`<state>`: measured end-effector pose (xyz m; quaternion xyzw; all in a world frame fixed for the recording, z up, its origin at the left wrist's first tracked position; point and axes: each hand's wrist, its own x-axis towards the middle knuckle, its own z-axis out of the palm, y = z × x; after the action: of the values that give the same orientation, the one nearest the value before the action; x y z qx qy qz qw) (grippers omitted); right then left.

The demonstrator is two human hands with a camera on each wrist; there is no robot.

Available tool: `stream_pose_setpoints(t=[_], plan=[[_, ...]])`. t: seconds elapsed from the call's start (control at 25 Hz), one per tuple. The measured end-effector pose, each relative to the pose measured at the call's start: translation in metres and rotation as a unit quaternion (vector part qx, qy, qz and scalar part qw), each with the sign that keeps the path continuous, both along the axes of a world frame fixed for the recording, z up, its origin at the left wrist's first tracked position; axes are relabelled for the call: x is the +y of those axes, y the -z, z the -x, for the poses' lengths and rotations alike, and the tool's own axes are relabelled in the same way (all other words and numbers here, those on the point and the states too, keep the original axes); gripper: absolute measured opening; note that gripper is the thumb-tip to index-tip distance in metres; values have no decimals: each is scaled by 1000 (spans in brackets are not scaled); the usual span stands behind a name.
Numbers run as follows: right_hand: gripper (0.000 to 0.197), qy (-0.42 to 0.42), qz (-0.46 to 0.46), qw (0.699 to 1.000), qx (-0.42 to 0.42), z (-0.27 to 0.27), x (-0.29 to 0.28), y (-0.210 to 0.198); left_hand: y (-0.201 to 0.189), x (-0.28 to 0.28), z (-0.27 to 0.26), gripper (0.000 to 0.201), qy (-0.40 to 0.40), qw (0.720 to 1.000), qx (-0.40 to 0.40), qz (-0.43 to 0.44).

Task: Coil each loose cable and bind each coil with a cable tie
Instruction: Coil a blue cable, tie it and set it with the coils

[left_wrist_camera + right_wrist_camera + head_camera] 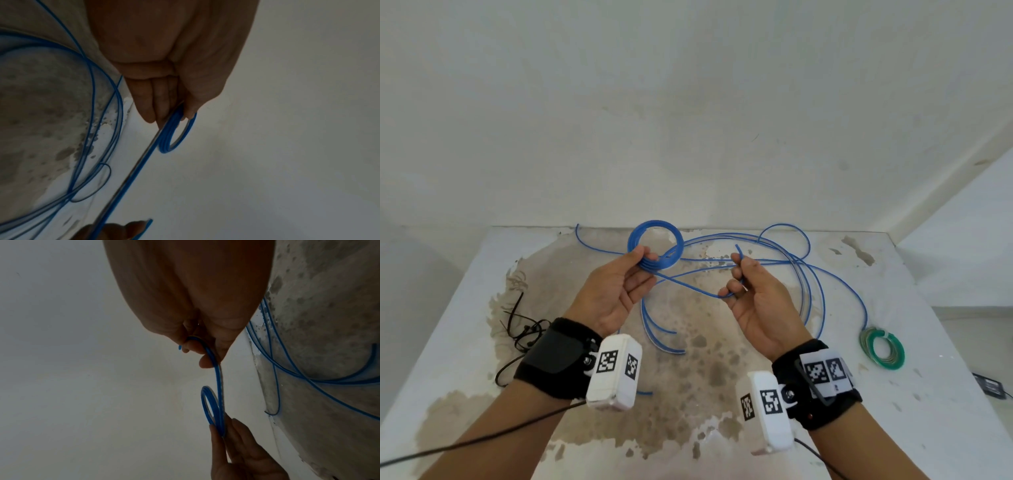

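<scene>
My left hand (635, 270) pinches a small blue coil (656, 240) of several turns between thumb and fingers, held above the table; the coil (174, 134) shows edge-on in the left wrist view. A straight run of the blue cable (688, 287) leads from the coil to my right hand (739, 281), whose fingers curl round it near its free end (737, 247). The right wrist view shows the cable (216, 369) running from those fingers down to the coil (211, 408). More loose blue cables (808, 274) sprawl over the table behind and between my hands.
A green coil (883, 348) bound with a white tie lies at the table's right. Black cable ties (524, 329) are heaped near the left edge. The white table (928, 394) has a worn, stained middle. Walls stand close behind and right.
</scene>
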<state>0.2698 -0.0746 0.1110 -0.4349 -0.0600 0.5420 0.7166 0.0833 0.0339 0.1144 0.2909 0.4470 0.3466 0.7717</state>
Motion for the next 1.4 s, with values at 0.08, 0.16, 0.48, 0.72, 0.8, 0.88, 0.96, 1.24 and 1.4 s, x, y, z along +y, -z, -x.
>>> stream_pose_setpoints(t=[0.08, 0.16, 0.48, 0.72, 0.8, 0.88, 0.96, 1.24, 1.4], plan=[[20, 3, -2, 1000, -5, 8, -1, 0, -3, 8, 1, 14, -21, 1000, -8, 16], [19, 18, -4, 1000, -2, 10, 1, 0, -4, 12, 1, 13, -30, 999, -10, 17], [22, 32, -1, 996, -82, -27, 17, -6, 6, -7, 6, 29, 145, 977, 81, -132], [14, -38, 39, 977, -204, -23, 28, -7, 3, -11, 13, 65, 280, 933, 126, -187], [12, -85, 47, 958, -269, -16, 27, -9, -4, -11, 12, 45, 313, 921, 142, -185], [12, -130, 47, 939, -314, -10, 24, -12, -11, -13, 12, 35, 333, 913, 156, -177], [11, -167, 52, 931, -320, -7, 23, -14, -15, -12, 13, 37, 352, 903, 168, -178], [21, -266, 82, 906, -319, -8, 13, -16, -18, -11, 14, 29, 398, 878, 198, -176], [22, -292, 78, 860, -411, -4, 2, -15, -13, -13, 10, 25, 380, 884, 211, -175]])
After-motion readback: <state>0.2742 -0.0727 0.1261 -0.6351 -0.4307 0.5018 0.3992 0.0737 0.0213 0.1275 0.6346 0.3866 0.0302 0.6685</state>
